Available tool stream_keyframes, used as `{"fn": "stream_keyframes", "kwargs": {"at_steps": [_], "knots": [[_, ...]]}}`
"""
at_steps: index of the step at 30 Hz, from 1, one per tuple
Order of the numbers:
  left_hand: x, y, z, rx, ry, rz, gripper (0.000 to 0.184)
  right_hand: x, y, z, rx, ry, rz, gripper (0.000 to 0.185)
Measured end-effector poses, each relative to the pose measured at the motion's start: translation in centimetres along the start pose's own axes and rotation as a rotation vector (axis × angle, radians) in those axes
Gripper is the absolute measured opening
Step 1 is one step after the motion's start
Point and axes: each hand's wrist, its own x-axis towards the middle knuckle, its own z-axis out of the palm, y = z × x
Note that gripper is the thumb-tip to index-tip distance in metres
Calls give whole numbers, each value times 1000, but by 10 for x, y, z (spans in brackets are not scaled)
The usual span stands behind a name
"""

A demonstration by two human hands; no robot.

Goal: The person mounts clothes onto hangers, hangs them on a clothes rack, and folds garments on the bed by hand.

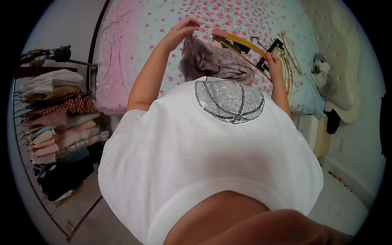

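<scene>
1. The grey garment (218,63) spreads over the bed (155,49), between both grips.
2. The left grip (182,32) pinches the garment's upper-left edge.
3. Right of the garment, the right grip (274,65) holds the yellow hanger (245,43).

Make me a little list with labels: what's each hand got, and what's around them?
Left hand: pinching soft grey-purple cloth
Right hand: gripping a curved gold hanger
Under them: flowery pink-and-mint bedspread
Near right hand: black plastic-looking hanger, thin gold hangers
By the padded cream headboard: black-and-white stuffed toy
Far left: colourful clothes on a metal rack
</scene>
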Motion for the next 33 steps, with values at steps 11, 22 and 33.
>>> {"fn": "stream_keyframes", "kwargs": {"at_steps": [11, 22, 33], "knots": [[-5, 14, 37, -163, -3, -57, 17, 8, -11, 6, -36, -45, -311, 38], [-25, 50, 30, 52, -158, 146, 23, 6, -30, 12, -353, -143, -311, 34], [2, 105, 29, 358, -438, -64, 21, 41, -70, 57, -432, -208, -509, 32]]}}
